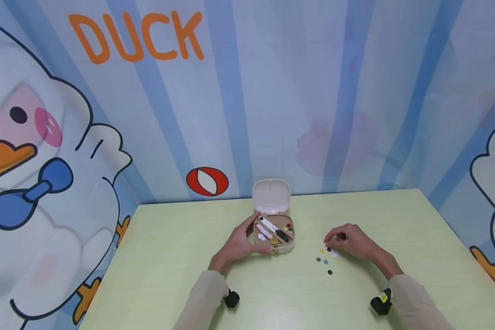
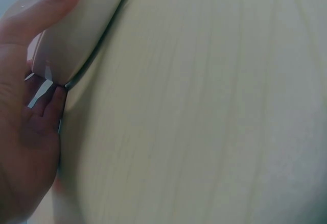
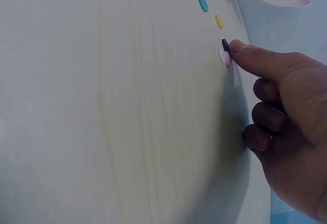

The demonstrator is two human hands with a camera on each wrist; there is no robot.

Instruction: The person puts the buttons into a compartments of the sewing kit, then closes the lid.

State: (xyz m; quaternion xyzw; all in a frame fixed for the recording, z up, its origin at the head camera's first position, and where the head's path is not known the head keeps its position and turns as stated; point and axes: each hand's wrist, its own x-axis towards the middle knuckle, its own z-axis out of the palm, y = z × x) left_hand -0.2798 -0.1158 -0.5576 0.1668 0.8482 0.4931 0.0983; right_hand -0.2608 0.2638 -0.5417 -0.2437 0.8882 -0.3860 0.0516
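"How were the hands set?"

"The left hand (image 1: 240, 240) held the case (image 1: 286, 248), thumb along its near wall, fingers round its left side, the forearm slanting up from the near left."

"And the right hand (image 1: 352, 240)?"

"It was well to the right of the case, wrist bent, forearm reaching in from the near right. Thumb and forefinger made a narrow pinch; the other fingers were curled in."

"Was anything between the tips?"

"I couldn't tell; the thumb hid that spot. The right wrist view put the thumb right by a dark button (image 3: 225, 45), with a white button (image 3: 221, 55) and a pink button (image 3: 228, 59) beside it."

"Any others?"

"All to the right of the case: a yellow button (image 1: 322, 250) near the fingertips, then a grey button (image 1: 318, 259), a blue button (image 1: 325, 262) and, closest to the person, a black button (image 1: 330, 272)."

"What about the case?"

"It stood on the tabletop (image 1: 169, 256), its lid (image 1: 271, 195) raised at the back. Inside, a white-and-black tool (image 1: 274, 229) lay slantwise, with a gold-coloured round piece (image 1: 274, 240) toward the front."

"Farther out?"

"Behind the case hung a blue-striped cloth (image 1: 272, 91) lettered DUCK."
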